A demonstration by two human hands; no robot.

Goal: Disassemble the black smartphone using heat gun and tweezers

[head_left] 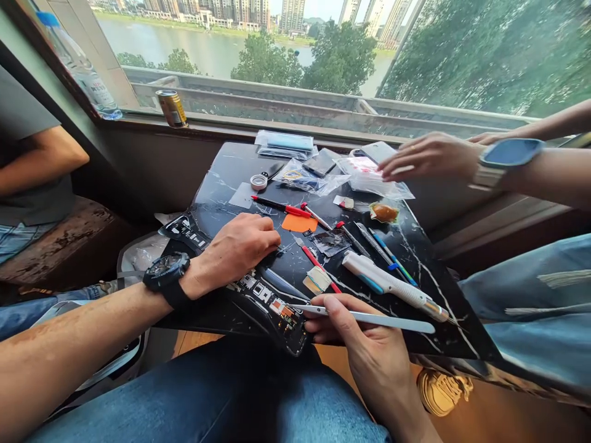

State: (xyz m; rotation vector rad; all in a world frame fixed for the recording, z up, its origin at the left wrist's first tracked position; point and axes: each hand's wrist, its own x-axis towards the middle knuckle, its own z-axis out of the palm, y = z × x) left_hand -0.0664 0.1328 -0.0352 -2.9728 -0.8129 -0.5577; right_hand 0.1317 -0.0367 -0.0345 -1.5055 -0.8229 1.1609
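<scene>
Black, curved electronic device [265, 293] with exposed circuitry lies across the near-left corner of the black marbled desk [215, 184]. The left hand [233, 249] curls over the device's middle, fingers folded; whether they grip anything cannot be told. The right hand [372, 351] pinches a slim, silvery-white, tweezer-like tool [392, 322], its narrow tip at the device's right end.

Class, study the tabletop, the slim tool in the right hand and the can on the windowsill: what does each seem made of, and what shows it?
Tabletop: glossy black marble or an imitation; white veins and sheen.
Slim tool in the right hand: probably smooth metal, perhaps coated; pale, even surface, narrow tip.
Can: likely metal, gold and dark print; shiny, rimmed top.
</scene>
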